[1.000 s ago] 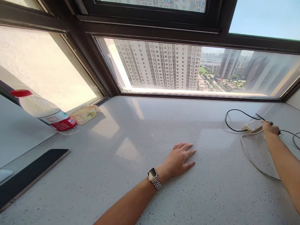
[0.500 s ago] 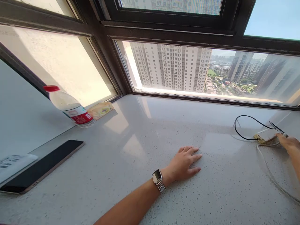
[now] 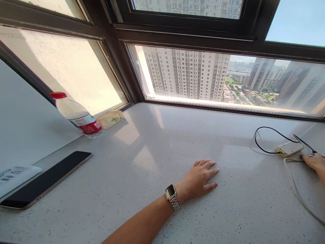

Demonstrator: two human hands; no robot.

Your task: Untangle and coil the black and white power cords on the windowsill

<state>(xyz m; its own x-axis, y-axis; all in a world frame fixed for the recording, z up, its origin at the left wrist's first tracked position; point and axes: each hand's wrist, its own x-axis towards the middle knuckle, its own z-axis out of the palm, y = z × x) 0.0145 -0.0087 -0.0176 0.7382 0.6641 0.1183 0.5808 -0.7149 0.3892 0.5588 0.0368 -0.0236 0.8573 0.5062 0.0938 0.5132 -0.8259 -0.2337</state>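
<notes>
My left hand (image 3: 201, 178) lies palm down on the speckled white countertop (image 3: 162, 145), fingers spread, holding nothing. A metal-banded watch (image 3: 172, 196) is on that wrist. At the right edge, my right hand (image 3: 315, 162) is closed around the end of a black cable (image 3: 275, 129), and its dark plug shows above the fingers. Part of this hand is cut off by the frame. Just left of it lies a small white box (image 3: 289, 148) with a yellowish end, where the black cable loops. A grey cable (image 3: 294, 189) runs from beside my right fingertips down toward the lower right.
A water bottle (image 3: 86, 122) with a red cap stands at the left wall, a yellowish soft pack (image 3: 111, 118) beside it. Nearer lie a dark-screened phone (image 3: 48, 179) and a white labelled object (image 3: 17, 176). Dark-framed windows (image 3: 188, 74) border the back and left.
My right hand has drawn slightly right and down, away from the white box, and the black cable's end has shifted with it. The grey cable moved a little. My left hand stays put.
</notes>
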